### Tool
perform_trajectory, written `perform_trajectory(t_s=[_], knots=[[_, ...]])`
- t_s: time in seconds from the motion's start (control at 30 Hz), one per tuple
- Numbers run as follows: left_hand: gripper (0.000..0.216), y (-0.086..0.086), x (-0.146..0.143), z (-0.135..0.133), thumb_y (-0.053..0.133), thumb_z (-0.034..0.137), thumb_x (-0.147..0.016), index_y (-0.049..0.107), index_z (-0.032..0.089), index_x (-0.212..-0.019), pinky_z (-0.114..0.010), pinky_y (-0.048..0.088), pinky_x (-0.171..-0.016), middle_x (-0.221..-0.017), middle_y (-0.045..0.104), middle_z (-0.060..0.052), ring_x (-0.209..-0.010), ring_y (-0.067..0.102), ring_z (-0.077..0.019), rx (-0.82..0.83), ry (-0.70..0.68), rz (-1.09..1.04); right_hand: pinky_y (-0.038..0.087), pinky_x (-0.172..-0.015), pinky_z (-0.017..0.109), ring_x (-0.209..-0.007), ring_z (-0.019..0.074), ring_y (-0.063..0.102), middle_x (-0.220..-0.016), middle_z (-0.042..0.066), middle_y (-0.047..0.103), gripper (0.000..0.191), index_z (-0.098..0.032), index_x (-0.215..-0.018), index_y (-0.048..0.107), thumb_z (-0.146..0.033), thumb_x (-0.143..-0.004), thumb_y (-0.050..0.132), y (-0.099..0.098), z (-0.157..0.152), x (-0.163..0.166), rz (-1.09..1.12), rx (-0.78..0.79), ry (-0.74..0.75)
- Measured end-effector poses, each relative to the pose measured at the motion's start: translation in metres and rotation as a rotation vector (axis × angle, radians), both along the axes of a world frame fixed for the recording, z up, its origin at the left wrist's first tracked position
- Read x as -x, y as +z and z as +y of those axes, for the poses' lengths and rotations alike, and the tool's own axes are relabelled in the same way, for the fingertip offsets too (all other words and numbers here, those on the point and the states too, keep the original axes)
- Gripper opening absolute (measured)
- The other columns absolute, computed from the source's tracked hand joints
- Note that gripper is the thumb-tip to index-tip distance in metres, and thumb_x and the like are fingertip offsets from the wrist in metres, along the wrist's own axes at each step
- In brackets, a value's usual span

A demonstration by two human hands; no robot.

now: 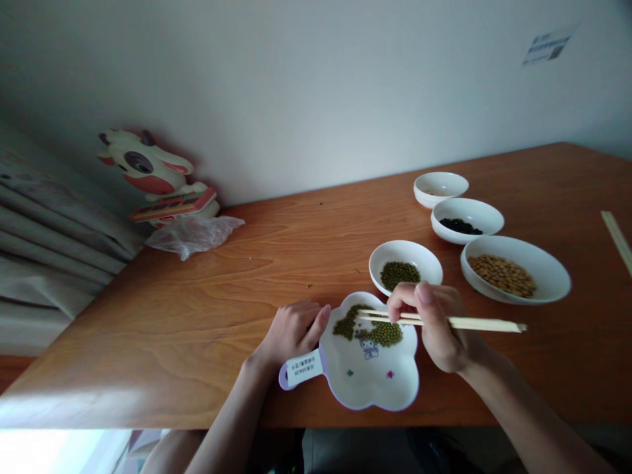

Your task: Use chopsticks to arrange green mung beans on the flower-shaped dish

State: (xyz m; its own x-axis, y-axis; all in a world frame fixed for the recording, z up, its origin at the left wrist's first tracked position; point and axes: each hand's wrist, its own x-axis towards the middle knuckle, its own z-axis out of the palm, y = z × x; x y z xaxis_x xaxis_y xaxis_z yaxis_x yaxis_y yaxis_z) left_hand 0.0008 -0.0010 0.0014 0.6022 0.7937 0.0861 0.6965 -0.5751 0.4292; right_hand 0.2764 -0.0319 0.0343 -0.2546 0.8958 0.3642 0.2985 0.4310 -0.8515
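Note:
My right hand (437, 326) is closed round a pair of pale wooden chopsticks (486, 323), held level with their tips over green beans (385, 333) in a white flower-shaped plate (382, 388) with a purple rim and a cartoon print. My left hand (293, 329) rests against the plate's left edge with its fingers curled, next to the labelled handle (302, 368). Just behind the plate stands a small white bowl (405, 253) holding green beans.
On the wooden table (222, 289) to the right stand a large bowl of yellow beans (513, 275), a bowl of black beans (467, 220) and another small bowl (440, 187). A toy cow (155, 174) and a plastic bag (192, 234) lie far left. Another chopstick (617, 240) lies at the right edge.

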Motion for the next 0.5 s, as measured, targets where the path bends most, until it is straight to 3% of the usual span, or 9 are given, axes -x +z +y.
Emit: perform_trajectory(t_s=[0.5], knots=[[0.045,-0.0002,0.0006,-0.0004,0.030,0.035,-0.107,0.047,0.017,-0.069,-0.027,0.034,-0.065,-0.067,0.053,0.000,-0.062,0.046,-0.0111,0.001,-0.001,-0.007,0.036,-0.058,0.032,-0.056,0.0122,0.052,-0.058,0.002,0.055,0.072,-0.019,-0.063,0.059,-0.054,-0.105,0.014,0.0010,-0.0008,-0.0007,0.054,-0.011,-0.024]])
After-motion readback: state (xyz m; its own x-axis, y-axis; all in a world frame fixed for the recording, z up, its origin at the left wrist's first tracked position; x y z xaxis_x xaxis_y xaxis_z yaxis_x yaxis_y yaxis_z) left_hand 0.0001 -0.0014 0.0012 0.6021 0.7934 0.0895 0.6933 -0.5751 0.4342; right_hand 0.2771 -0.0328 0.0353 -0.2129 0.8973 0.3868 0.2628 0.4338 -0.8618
